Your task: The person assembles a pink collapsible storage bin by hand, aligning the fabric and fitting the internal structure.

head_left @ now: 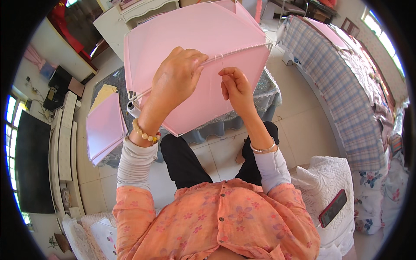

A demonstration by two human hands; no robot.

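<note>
A large pink sheet-covered frame (186, 37) stands in front of me, with a second pink panel (197, 97) facing me below its near edge. A thin white rod (242, 50) runs along that edge, and white thread is wound round its right part. My left hand (177, 74) is closed on the rod left of the windings, its fingertips partly hidden. Just below the rod, my right hand (237, 89) pinches a fine white thread (223, 61), which loops up over the rod. A white spool (133, 108) sits beside the panel's left corner, near my left wrist.
Under the frame is a table with a grey-blue lace cloth (269, 102). Flat pink panels (105, 123) lie stacked at its left. A phone (333, 208) rests on a white cover at my right. Beyond stands a bed with a plaid spread (333, 82); a dark television (32, 160) is far left.
</note>
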